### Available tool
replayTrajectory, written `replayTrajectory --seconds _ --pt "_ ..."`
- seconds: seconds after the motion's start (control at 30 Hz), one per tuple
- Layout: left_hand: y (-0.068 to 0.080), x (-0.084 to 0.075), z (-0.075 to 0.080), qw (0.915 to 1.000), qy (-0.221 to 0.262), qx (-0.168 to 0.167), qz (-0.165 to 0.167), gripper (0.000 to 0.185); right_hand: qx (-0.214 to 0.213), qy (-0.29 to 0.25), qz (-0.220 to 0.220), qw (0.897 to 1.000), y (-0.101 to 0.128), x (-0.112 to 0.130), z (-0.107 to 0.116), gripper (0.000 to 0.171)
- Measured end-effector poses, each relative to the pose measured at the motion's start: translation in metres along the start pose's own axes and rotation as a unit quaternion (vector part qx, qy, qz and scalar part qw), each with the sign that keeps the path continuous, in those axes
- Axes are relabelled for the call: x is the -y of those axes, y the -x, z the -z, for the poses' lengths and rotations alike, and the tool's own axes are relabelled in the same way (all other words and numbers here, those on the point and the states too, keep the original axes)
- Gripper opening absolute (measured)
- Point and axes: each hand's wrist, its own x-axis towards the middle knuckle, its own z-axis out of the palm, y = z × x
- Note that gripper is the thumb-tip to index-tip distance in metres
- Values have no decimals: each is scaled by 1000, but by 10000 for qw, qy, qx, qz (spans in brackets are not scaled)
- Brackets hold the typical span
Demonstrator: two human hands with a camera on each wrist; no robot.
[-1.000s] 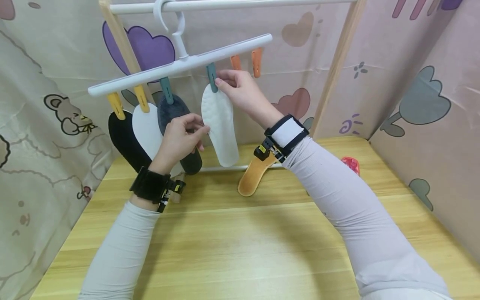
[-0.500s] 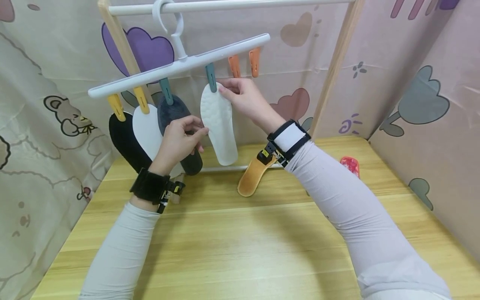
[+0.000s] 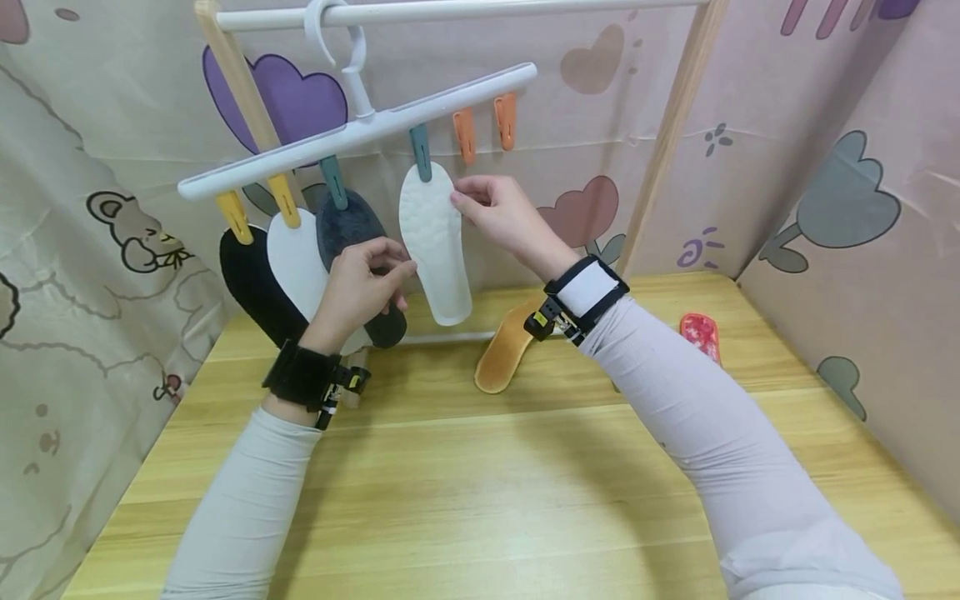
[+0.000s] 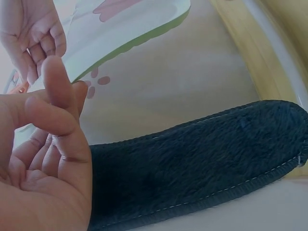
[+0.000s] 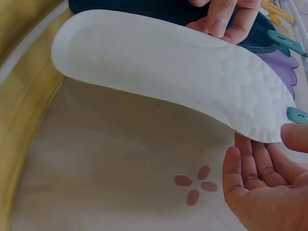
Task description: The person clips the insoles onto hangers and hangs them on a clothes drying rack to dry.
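A white insole (image 3: 435,242) hangs by its top from a teal clip (image 3: 422,154) on the white hanger (image 3: 360,129). At its left edge is my left hand (image 3: 365,279), fingers loosely bent, in front of a dark furry insole (image 4: 192,168). Whether those fingertips touch the white edge I cannot tell. My right hand (image 3: 502,217) is beside the upper right edge, below the clip. In the right wrist view, its fingers (image 5: 262,161) reach the insole's edge, with the thumb apart from them; I see no firm pinch.
Black (image 3: 251,275) and white (image 3: 298,258) insoles hang from yellow clips at left. Two orange clips (image 3: 506,121) hang at right. A tan insole (image 3: 498,358) and a red patterned item (image 3: 700,332) lie on the table (image 3: 480,500). A wooden-sided rack (image 3: 667,133) supports the hanger.
My right hand has moved from the teal clip down and right along the white insole's edge. The hanger's right end has shifted slightly left; my left hand has barely moved.
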Motion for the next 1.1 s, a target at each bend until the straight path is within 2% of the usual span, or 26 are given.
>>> replayTrajectory --seconds 0.33,1.1 --pt "2 5 -1 10000 13 54 75 21 146 -67 -189 9997 5 -11 0 42" --pt "5 14 -11 9995 141 217 182 21 239 -85 -162 9995 17 -42 -3 37"
